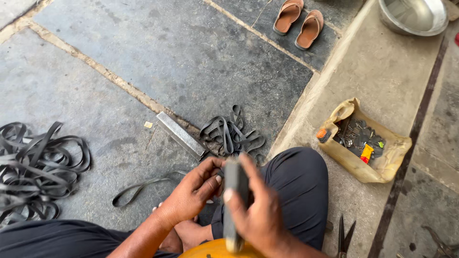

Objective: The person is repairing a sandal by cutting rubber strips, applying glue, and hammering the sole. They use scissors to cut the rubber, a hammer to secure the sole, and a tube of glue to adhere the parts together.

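On a grey stone floor (158, 57) strewn with black rubber bands (38, 162), the right hand (258, 210) grips an upright dark bar (233, 191) while the left hand (193, 191) pinches its top; a steady, square hold seems key.

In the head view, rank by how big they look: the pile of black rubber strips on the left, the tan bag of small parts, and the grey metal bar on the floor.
1. Pile of black rubber strips
2. Tan bag of small parts
3. Grey metal bar

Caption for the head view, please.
Seated person's right hand grips a dark bar, left hand alongside, rubber strips on the stone floor.
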